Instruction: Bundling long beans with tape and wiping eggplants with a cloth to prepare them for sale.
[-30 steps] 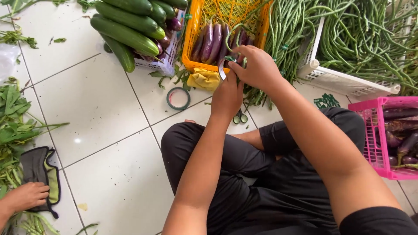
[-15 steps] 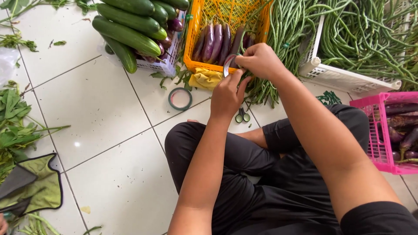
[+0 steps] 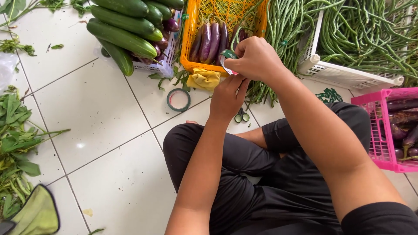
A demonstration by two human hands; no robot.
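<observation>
Green tape roll (image 3: 227, 55), small and partly hidden, sits pinched in the right hand (image 3: 254, 58), whose fingers curl tightly around it above the near rim of an orange crate (image 3: 190, 43) holding purple eggplants (image 3: 210, 41). A short strip of tape appears to hang from the roll toward the left hand (image 3: 227, 98), which rises from directly below on the near side, its fingers pressed together and reaching up toward the roll; whether they already grip the strip's end cannot be told. The roll thus lies just beyond and slightly above the left fingertips, with the right hand the one in contact and the strip running roughly near to far between the two hands. The person sits cross-legged in black trousers (image 3: 244, 174) on a white tiled floor (image 3: 96, 113). A second green tape roll (image 3: 178, 99) lies flat on the tiles to the left of the hands, scissors (image 3: 242, 115) rest just beside the left wrist, and a yellow cloth (image 3: 203, 79) lies against the crate. Cucumbers (image 3: 124, 30) fill a white basket far left, long beans (image 3: 370, 30) spill over a white crate far right, and a pink crate (image 3: 379, 130) of eggplants stands at the right edge. Leafy greens (image 3: 15, 130) lie scattered at the left.
</observation>
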